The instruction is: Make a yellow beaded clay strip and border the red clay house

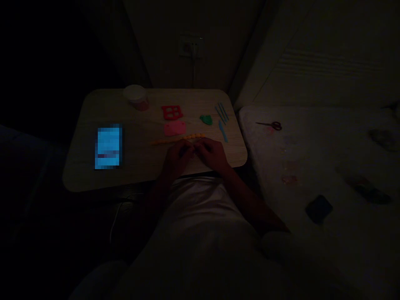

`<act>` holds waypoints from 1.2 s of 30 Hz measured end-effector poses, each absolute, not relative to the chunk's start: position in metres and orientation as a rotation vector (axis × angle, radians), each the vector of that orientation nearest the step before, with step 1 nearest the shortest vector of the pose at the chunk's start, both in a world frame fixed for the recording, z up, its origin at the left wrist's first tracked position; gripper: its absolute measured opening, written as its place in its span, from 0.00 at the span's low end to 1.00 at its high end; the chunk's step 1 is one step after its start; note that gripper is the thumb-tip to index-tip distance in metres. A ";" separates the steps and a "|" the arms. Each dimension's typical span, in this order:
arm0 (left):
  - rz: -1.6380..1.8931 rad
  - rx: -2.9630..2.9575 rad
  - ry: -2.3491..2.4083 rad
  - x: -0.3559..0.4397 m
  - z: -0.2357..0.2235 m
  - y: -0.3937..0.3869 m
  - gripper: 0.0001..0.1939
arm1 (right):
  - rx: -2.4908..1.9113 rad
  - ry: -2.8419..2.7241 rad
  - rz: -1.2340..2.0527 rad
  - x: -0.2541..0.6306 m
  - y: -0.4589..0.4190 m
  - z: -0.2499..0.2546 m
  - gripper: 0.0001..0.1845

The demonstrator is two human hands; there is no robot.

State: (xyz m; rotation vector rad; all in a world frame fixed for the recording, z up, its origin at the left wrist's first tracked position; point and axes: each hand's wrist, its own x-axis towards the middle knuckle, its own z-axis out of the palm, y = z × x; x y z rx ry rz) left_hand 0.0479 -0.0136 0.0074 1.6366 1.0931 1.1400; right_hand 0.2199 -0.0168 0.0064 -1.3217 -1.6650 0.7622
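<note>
In dim light, my left hand (179,156) and my right hand (211,152) meet close together over the front part of the small table (137,166). Fingers of both hands are curled and pinched toward each other; whatever is between them is hidden. Just beyond them lies a row of orange lumps (194,136), and a thin orange strip (160,142) runs off to its left. Farther back are a pink flat piece (175,128), a red frame with square openings (172,112) and a green lump (206,120).
A lit, blurred screen (108,147) is at the table's left, with a white cup (136,96) behind it. Thin blue sticks (221,113) and a blue knife-shaped tool (223,131) lie right. Scissors (271,125) and a dark blue square item (318,209) rest on the pale surface beside the table.
</note>
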 end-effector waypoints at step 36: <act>1.142 1.607 1.060 0.049 0.007 -0.014 0.08 | -1.312 -1.662 0.776 0.222 -0.017 0.005 0.16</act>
